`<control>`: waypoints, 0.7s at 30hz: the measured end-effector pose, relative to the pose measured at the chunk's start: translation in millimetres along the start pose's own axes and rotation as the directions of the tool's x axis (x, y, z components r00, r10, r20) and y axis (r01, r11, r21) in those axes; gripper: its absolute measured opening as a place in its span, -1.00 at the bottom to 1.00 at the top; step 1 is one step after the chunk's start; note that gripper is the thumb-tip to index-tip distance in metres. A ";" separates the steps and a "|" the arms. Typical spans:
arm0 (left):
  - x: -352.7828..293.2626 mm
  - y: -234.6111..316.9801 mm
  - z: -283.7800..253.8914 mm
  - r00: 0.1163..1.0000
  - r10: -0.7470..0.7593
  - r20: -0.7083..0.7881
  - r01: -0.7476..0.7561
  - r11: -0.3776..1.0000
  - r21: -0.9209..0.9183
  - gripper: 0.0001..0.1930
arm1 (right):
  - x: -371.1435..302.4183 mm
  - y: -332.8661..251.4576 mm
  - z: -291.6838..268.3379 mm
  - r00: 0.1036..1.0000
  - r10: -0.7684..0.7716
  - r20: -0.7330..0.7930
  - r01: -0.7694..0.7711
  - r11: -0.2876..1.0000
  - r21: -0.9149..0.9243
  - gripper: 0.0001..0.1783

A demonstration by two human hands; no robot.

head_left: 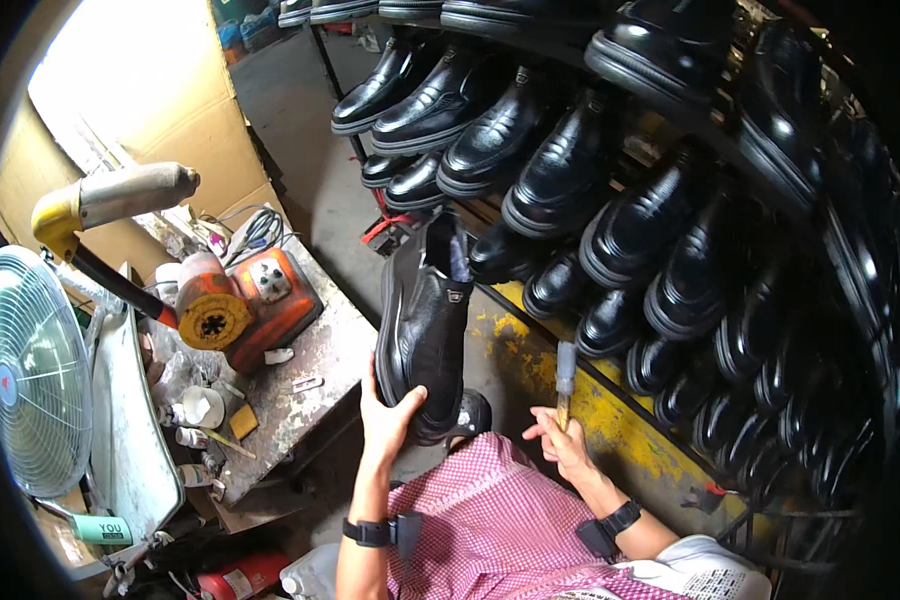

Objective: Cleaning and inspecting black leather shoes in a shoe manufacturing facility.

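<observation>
A black leather slip-on shoe (pixel 425 320) stands nearly upright in front of me, its opening at the top and its toe end down. My left hand (pixel 390 415) is closed round its lower end, thumb on the upper and fingers by the sole. Inside the opening a bluish-grey lining shows. To the right, apart from the shoe, my right hand (pixel 565 442) grips a slim tool (pixel 566 370) with a grey cylindrical end and a tan stem; its exact kind is unclear. The index finger of that hand sticks out leftward.
Rows of black shoes (pixel 560 165) fill a rack at the right, above a worn yellow rail (pixel 610 420). On the left, a scuffed workbench (pixel 315 340) bears an orange machine (pixel 270 290), a heat gun-like tool (pixel 120 195), jars and clutter. A fan (pixel 32 370) stands beside it.
</observation>
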State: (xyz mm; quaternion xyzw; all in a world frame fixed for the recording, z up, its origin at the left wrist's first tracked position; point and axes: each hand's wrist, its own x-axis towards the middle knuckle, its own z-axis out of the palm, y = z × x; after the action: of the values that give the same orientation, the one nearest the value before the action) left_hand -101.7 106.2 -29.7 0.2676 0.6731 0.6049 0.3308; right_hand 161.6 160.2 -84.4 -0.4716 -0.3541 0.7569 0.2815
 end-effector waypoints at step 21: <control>348.1 -41.4 71.1 0.717 0.068 0.694 0.185 0.941 -0.283 -0.11 | 87.3 19.1 -40.1 0.967 0.180 -0.178 -0.197 0.977 -0.080 -0.63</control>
State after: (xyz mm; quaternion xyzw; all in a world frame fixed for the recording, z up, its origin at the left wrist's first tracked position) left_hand -267.4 411.1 -116.5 0.3933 0.3961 0.5536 0.6181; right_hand 161.9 226.1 -156.8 -0.5789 -0.3189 0.7193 0.2141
